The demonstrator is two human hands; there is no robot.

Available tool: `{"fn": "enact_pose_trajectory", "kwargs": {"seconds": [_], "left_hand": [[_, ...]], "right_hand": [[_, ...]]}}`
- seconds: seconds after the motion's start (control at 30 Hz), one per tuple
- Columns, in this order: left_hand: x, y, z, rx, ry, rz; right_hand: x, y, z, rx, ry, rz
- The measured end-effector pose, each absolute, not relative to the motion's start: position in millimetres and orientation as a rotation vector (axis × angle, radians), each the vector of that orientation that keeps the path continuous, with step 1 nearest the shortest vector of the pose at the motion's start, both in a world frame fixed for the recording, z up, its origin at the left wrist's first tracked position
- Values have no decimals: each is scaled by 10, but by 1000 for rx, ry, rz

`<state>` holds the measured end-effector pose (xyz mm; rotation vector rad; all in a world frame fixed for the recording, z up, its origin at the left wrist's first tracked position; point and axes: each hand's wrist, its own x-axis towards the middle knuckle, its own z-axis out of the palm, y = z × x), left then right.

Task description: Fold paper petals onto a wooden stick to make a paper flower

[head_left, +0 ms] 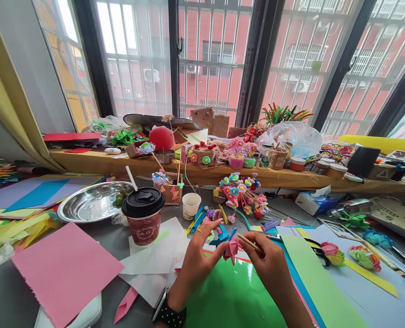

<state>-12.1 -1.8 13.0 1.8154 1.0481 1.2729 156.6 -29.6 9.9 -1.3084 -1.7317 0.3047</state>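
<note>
My left hand (pixel 200 255), with a ring and a dark watch (pixel 161 305) on the wrist, has its thumb and fingers apart. Its thumb tip touches or nearly touches a small pink folded paper flower (pixel 233 248). My right hand (pixel 267 257) is closed around a thin wooden stick (pixel 250 244), whose tip is at the flower. Blue folded paper (pixel 223 234) shows just behind the flower; I cannot tell whether they are joined. Below both hands lies a glossy green sheet (pixel 233 296).
At left are a pink paper square (pixel 69 273), a lidded cup with straw (pixel 143 218) and a metal tray (pixel 65 212). A paper cup (pixel 191 206) and crocheted flowers (pixel 239 191) stand behind. Scissors (pixel 320 253), paper strips and folded flowers (pixel 364 258) lie right. A crowded sill (pixel 127 161) runs behind.
</note>
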Motion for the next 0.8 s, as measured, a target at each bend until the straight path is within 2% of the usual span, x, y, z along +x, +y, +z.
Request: {"fn": "enact_pose_trajectory", "kwargs": {"seconds": [0.1,0.27,0.67,0.8], "left_hand": [[-113,-18,129,1763,983,1317],[-125,5,143,1792,907,1150],[-63,-49,135,1795,999,1272],[-46,-69,131,1824,974,1282]], "right_hand": [[1551,-296,95,-1305,-1751,273],[1504,-310,94,-1268,-1734,282],[1424,-349,172,-1255,-1656,252],[1444,-364,189,-1211,-1762,343]]}}
